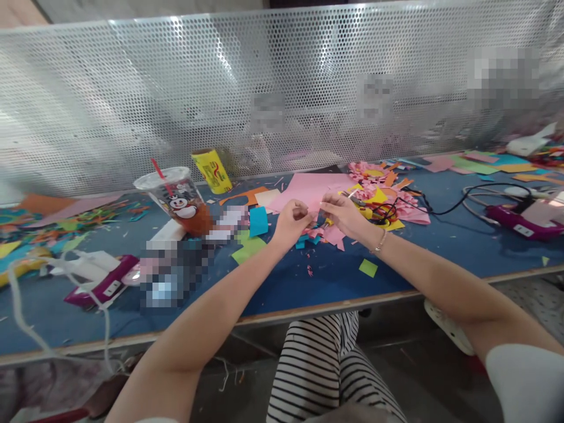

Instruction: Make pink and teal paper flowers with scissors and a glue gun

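My left hand (294,220) and my right hand (342,212) face each other above the blue table (273,294), their fingertips close together. Both hands have their fingers bent in a pinch around a small pink paper piece (314,207), partly hidden by the fingers. Behind them lies a large pink sheet (308,187). Below my hands are small blue paper scraps (302,242) and pink scraps (335,235). Ruffled pink paper shapes (412,205) sit right of my right hand, beside yellow-handled tools (390,222) and a black cord.
A plastic cup (191,211) with a red straw stands left, near a yellow box (213,171). Purple devices (103,282) with cables lie at both sides. Green paper (368,268) lies near the front edge. A perforated metal panel (211,100) rises behind the table.
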`<action>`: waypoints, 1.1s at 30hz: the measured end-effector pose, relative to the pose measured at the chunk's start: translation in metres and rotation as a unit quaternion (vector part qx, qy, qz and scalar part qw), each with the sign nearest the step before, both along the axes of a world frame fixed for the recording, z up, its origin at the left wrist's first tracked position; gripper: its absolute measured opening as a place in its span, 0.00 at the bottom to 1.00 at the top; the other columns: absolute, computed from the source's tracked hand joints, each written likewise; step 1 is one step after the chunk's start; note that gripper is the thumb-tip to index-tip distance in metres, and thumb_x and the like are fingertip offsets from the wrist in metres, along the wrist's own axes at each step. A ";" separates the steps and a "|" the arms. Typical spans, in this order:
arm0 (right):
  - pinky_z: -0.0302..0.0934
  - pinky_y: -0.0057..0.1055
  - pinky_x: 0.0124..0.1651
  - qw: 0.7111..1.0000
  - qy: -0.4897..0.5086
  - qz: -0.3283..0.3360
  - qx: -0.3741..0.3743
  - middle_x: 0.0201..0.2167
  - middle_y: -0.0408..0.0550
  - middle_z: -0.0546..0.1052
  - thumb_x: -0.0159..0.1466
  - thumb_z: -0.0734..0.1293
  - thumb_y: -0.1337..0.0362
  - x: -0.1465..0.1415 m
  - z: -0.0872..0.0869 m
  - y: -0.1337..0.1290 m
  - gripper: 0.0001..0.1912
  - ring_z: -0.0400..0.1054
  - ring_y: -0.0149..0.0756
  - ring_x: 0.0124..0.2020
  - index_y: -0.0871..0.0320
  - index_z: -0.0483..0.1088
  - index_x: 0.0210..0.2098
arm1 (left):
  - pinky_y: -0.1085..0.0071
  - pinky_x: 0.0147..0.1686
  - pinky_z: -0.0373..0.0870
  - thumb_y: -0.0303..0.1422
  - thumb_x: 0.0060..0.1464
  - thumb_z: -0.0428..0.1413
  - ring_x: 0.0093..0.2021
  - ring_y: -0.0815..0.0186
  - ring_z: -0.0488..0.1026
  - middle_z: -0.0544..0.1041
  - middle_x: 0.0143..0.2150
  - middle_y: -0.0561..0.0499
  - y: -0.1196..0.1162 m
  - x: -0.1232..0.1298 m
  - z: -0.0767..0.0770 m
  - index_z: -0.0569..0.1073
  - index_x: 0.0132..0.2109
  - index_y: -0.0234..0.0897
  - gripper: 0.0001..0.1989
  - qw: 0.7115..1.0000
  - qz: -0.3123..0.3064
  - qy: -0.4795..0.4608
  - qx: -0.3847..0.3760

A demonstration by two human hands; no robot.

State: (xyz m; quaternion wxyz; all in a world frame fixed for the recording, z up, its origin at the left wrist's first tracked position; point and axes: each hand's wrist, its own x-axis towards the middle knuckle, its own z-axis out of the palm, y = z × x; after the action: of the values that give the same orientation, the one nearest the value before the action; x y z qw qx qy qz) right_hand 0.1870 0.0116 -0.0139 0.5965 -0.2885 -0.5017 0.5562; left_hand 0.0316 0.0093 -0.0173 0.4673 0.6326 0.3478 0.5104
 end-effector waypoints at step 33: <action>0.59 0.37 0.42 0.889 -0.284 -0.099 0.346 0.31 0.43 0.69 0.54 0.63 0.68 -0.002 0.046 -0.058 0.06 0.62 0.34 0.34 0.51 0.68 0.30 | 0.73 0.26 0.61 0.32 0.47 0.58 0.24 0.72 0.64 0.67 0.22 0.56 0.012 -0.012 0.003 0.66 0.25 0.36 0.09 0.973 0.123 0.158 0.117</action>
State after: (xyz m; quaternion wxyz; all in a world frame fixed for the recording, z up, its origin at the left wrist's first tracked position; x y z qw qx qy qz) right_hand 0.1848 -0.0460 0.0322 0.5421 -0.2579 -0.7792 0.1800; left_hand 0.0201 0.0212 -0.0142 0.2630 0.7079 0.4306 0.4943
